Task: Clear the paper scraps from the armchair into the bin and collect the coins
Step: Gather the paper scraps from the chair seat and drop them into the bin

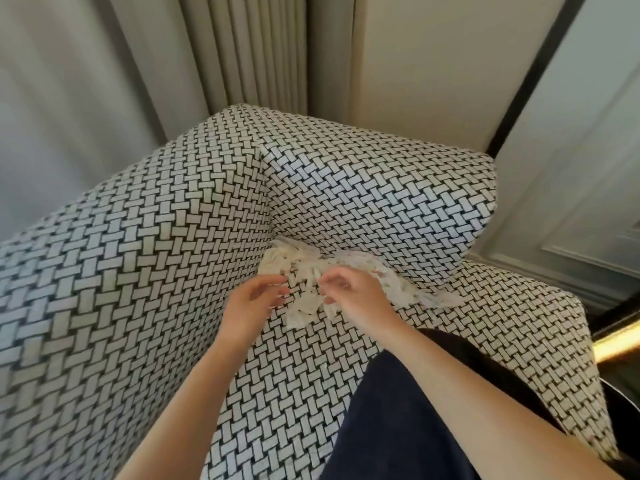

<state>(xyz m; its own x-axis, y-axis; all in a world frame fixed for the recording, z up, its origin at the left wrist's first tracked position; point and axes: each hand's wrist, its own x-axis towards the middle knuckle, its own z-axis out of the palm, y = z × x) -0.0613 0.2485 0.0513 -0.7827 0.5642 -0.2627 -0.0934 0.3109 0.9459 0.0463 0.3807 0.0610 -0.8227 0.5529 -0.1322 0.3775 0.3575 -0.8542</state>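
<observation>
Our left hand [256, 301] hovers loosely curled beside the paper scraps [304, 268] on the armchair [138, 271]; our right hand [353, 296] digs in, grip unclear.

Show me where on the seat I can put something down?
The seat is bare in front, between the left forearm and the dark cloth. The back corner is crowded: paper scraps, left hand, right hand.

The armchair [138, 271] is showing a black-and-white basketweave pattern all over; the paper scraps [304, 268] are looking off-white to cream; the garment [398, 410] is showing plain dark navy; the curtain [86, 81] is showing pale grey-beige.
</observation>
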